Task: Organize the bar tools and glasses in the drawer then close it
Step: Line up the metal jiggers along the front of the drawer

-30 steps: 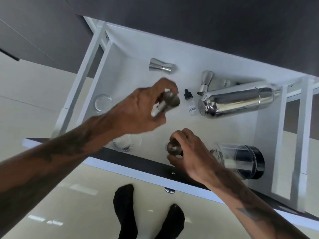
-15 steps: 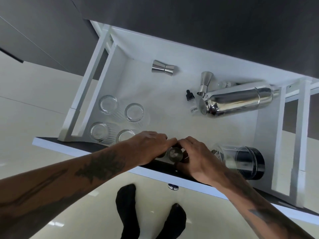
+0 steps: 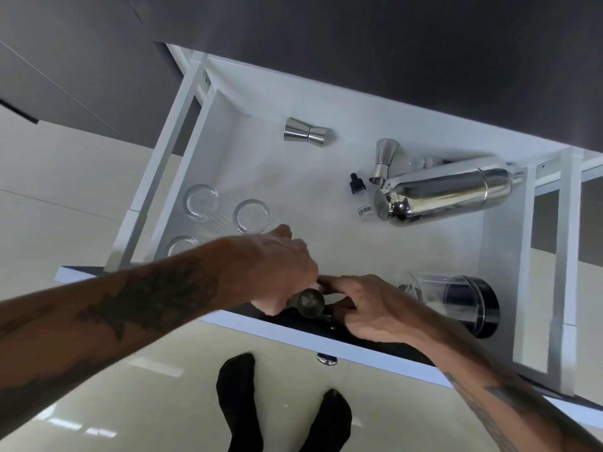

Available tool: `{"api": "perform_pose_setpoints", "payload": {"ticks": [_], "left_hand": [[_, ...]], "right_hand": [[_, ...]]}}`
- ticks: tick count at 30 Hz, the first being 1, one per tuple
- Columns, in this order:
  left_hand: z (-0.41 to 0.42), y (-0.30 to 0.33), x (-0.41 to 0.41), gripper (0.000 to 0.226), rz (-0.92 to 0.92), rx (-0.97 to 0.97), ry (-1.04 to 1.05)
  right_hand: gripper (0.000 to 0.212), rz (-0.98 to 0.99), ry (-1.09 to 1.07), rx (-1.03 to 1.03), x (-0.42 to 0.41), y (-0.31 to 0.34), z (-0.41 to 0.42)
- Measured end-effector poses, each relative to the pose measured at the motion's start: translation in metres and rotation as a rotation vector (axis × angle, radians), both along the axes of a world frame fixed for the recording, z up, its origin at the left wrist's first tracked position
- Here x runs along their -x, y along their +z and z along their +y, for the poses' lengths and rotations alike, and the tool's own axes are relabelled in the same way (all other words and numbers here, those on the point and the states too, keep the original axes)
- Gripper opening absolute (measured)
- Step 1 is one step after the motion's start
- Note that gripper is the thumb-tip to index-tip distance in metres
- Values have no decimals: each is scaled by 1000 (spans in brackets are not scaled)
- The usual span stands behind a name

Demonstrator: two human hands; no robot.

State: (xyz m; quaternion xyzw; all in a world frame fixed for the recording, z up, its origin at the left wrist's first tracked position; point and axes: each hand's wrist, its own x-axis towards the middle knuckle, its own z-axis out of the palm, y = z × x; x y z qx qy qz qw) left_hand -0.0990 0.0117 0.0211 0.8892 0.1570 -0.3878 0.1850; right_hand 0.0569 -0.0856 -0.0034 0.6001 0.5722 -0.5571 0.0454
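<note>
Since a second ago, my left hand [image 3: 277,272] has dropped from mid-drawer to the white open drawer's [image 3: 326,102] front edge, low centre of frame, gripping a small dull steel jigger [image 3: 310,301]. My right hand [image 3: 368,308] rests beside it, fingers loosely curled, touching the jigger.

The drawer [image 3: 228,102] floor lay bare mid-centre; glasses [image 3: 251,216] crowded nine o'clock, the shaker [image 3: 447,192] two o'clock, a jar [image 3: 456,300] four o'clock.
</note>
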Motion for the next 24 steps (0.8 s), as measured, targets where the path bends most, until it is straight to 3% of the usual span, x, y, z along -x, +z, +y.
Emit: {"api": "perform_pose_setpoints", "payload": {"ticks": [2,6,9,12,15,18,21,24], "left_hand": [[21,9,-3,43,-131,-27,223],[86,-2,-18,37,-582,-301,489],[120,-27,-32,47,-499,-453,531],[133,-52,-32,47,-351,-530,568],[138,-75,-23,40,-339,-554,582],[146,-81,-12,36,-405,-502,575],[151,-64,-4,44,-515,-399,630],[145,-30,2,44,-614,-410,733]], "right_hand": [[52,-45,-87,-85,-10,6,9],[29,-199,-375,-496,-34,26,59],[30,-494,-293,-698,-48,22,110],[43,-858,-114,-572,-51,1,151],[54,-1034,-32,-442,-48,-23,168],[50,-1003,-120,-457,-43,-44,166],[64,-913,-211,-515,-38,-55,158],[61,-695,-364,-609,-37,-47,150]]}}
